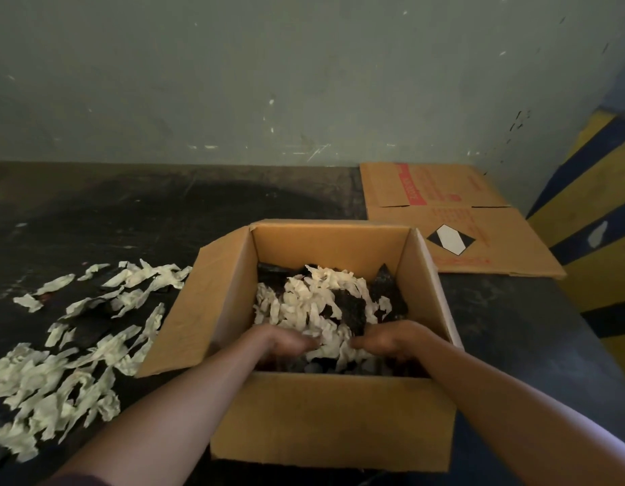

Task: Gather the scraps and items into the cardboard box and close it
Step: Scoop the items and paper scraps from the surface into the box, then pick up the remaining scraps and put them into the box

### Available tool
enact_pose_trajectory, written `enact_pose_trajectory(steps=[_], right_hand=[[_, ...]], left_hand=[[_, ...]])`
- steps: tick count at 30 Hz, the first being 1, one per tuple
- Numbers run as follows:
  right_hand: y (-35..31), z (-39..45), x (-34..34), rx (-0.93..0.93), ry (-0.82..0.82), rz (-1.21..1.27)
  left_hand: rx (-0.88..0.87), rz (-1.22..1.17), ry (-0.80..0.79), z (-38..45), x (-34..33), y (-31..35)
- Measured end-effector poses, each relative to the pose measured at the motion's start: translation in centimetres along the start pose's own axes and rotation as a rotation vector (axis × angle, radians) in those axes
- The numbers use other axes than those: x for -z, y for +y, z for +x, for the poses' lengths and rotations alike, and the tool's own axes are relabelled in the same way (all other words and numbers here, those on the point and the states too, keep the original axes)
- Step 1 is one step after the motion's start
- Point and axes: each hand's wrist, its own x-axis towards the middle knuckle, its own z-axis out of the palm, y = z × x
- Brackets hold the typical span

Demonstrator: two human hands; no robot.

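Where two bare forearms reach down from the bottom edge: open cardboard box (333, 415) at centre, flaps up, sitting on a dark, scuffed floor (128, 212). Inside the box, a heap of pale scraps (314, 303) mixed with dark pieces (353, 310). Left hand (290, 343) and right hand (386, 342) both low inside the near end of the box, fingers loosely curled and apart, resting on the heap with a clump of pale scraps between them; not clamped on anything clearly, fingertips partly buried. Left of the box, just beside its outward-leaning left flap (198, 310), a wide scatter of loose scraps (58, 380) spread over the floor toward the left edge of view, some dark bits lying among them. Behind and right of the box, a flattened carton (461, 219) with red print and a black-and-white diamond mark, lying flat near the wall (269, 82). At far right, a yellow and blue striped surface (591, 191) closing off that side. Bare floor open behind the box up to the wall, and a narrower strip open on its right.
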Motion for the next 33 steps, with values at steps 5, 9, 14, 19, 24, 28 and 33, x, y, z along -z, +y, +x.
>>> enact_pose_trajectory(steps=[5, 9, 14, 19, 24, 28, 33], right_hand=[[-0.4, -1.6, 1.9, -0.011, 0.109, -0.009], [-1.4, -3.8, 4.3, 0.035, 0.279, 0.022], [-4.7, -5.3, 4.3, 0.238, 0.528, -0.079], [-9.9, -7.6, 0.1, 0.271, 0.67, -0.149], [-16.1, -9.6, -6.8, 0.305, 0.755, -0.236], [-21.5, -9.5, -13.0, 0.357, 0.758, -0.278], [-26.1, -9.2, -21.8, 0.579, 0.8, -0.303]], left_hand=[[0.078, 0.205, 0.107, 0.0, 1.1, -0.7], [0.035, 0.25, 0.42, -2.2, 2.8, -1.2], [-0.211, 0.077, 0.907, -6.9, 3.7, -2.5], [-0.28, 0.172, 1.1, -10.9, 3.0, -7.5], [-0.202, 0.141, 1.113, -14.4, 0.6, -16.3], [-0.101, 0.062, 1.087, -16.2, -2.2, -24.6], [0.023, -0.075, 0.952, -17.1, -7.0, -34.3]])
